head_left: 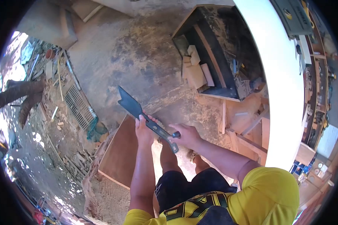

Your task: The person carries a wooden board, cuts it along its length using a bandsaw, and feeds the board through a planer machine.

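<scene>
A long dark tool (129,103) with a notched, forked blade end lies diagonally across the front of my body, its blade pointing up and left. My left hand (143,129) is wrapped round its middle, just below the blade. My right hand (186,135) is at the lower end, its fingers closed round a small dark knob or handle (176,134) beside the tool's slotted end. Whether that knob is joined to the tool I cannot make out.
A brown wooden board (120,153) lies by my left arm. Ahead to the right stands an open dark cabinet (214,56) with wood blocks (195,75) at its edge. A metal grate (79,107) and debris are at the left; shelves (315,86) stand far right.
</scene>
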`<state>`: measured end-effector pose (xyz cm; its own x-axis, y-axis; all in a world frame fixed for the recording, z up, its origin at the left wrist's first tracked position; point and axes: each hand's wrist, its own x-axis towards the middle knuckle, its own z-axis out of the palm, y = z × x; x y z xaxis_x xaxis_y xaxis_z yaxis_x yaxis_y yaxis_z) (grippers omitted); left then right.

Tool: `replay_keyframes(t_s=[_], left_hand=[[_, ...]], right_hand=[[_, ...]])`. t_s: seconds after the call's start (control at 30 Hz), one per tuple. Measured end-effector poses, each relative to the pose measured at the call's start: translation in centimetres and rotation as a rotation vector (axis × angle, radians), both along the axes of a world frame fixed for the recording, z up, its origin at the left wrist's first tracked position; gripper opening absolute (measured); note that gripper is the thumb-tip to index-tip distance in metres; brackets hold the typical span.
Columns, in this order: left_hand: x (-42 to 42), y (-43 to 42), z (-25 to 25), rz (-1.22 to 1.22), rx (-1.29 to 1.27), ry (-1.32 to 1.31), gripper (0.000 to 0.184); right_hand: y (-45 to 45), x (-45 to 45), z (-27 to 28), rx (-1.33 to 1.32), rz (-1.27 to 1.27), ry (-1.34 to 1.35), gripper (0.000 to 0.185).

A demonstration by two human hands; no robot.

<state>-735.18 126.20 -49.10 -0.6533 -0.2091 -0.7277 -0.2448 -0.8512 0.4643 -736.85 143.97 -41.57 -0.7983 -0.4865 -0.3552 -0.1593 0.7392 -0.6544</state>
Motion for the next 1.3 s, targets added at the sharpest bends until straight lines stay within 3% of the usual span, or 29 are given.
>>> replay_keyframes(t_s=[0.03,0.13,0.2,0.27,0.33,0.4,0.47,0.53,0.63,0.7,0.73,0.8,0.87,0.9,0.97,1.0,1.07,1.1,1.13,1.2,1.3], left_hand=[[-0.5,0.7,0.0,0.002,0.047,0.006,0.023],[-1.6,3.8,-2.1,-0.056,0.065,-0.001,0.021],[-2.9,7.0,-2.8,-0.077,0.142,-0.046,0.019],[-4.4,10.3,-2.8,-0.248,0.093,0.008,0.015],[-6.5,14.3,-0.8,-0.610,-0.022,0.126,0.012],[-9.3,19.0,0.0,-0.795,0.067,0.214,0.013],[-13.7,24.2,0.8,-0.836,0.022,0.319,0.023],[-19.0,29.4,2.3,-0.824,-0.098,0.420,0.042],[-21.2,32.8,3.3,-0.830,-0.285,0.518,0.042],[-18.9,32.6,1.9,-0.915,-0.463,0.529,0.042],[-16.6,31.7,0.3,-0.992,-0.604,0.545,0.042],[-11.0,29.1,-3.9,-1.200,-0.920,0.611,0.043],[-4.9,26.2,-6.5,-1.557,-1.081,0.686,0.043],[-1.9,25.3,-2.8,-2.051,-0.998,0.458,0.058],[7.0,23.6,1.4,-2.170,-0.701,0.422,0.066],[10.2,24.8,6.0,-2.352,-0.766,0.524,0.063],[15.3,27.4,5.8,-2.473,-0.617,0.754,0.061],[16.8,30.7,9.2,-2.547,-0.625,0.820,0.061],[18.8,32.7,14.3,-2.606,-0.486,0.711,0.059],[24.0,37.5,22.7,-2.675,-0.306,0.571,0.056],[30.6,45.0,27.3,-2.825,-0.172,0.869,0.052]], right_hand=[[0.5,1.0,-0.4,0.090,-0.082,-0.189,0.058],[3.8,4.3,-2.7,0.232,-0.067,-0.261,0.071],[5.7,4.8,-2.7,0.111,-0.097,-0.195,0.072],[7.1,3.9,-1.2,0.306,-0.434,-0.525,0.072],[10.3,3.6,-2.3,0.293,-0.610,-0.364,0.071],[12.5,2.9,-0.6,0.282,-0.728,0.018,0.072],[15.3,4.3,2.2,0.280,-0.842,0.075,0.071],[18.3,7.4,4.4,0.291,-0.922,0.091,0.070],[20.8,15.4,7.1,0.351,-0.821,0.120,0.068],[21.6,20.7,9.9,0.324,-0.838,-0.023,0.061],[22.3,23.0,11.1,0.322,-0.911,0.006,0.061],[23.0,28.0,12.7,0.392,-0.799,-0.275,0.046],[24.9,32.7,12.1,0.428,-0.880,-0.345,0.041],[25.7,35.8,12.4,0.458,-0.851,-0.462,0.038],[27.4,41.3,12.4,0.411,-0.944,-0.421,0.033],[27.9,44.6,11.0,0.406,-0.964,-0.411,0.032],[28.9,50.6,10.6,0.348,-1.061,-0.258,0.026],[30.6,53.6,10.6,0.303,-1.149,-0.212,0.023],[30.5,56.4,9.6,0.249,-1.226,-0.176,0.021],[30.9,61.8,12.8,0.239,-1.444,-0.145,0.020],[31.0,69.8,13.2,0.115,-1.737,-0.027,0.020]])
